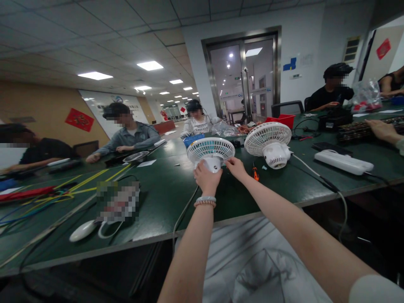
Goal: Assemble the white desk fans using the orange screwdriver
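A small white fan [211,150] with a blue-tinted grille is held up over the dark green table [164,198]. My left hand [206,176], with a bead bracelet at the wrist, is wrapped round the fan's motor housing from below. My right hand [235,166] touches the housing's right side with pinched fingers; what they grip is too small to make out. A second white fan [269,143] lies on the table just to the right. A small orange-handled screwdriver [255,172] lies beside my right wrist.
A white power strip [344,162] with a cable lies at the right. A white oval part [82,230] and cable sit near the front edge. Coloured wires [41,198] spread at the left. Several people sit round the table; another person's hand [383,129] reaches in at the right.
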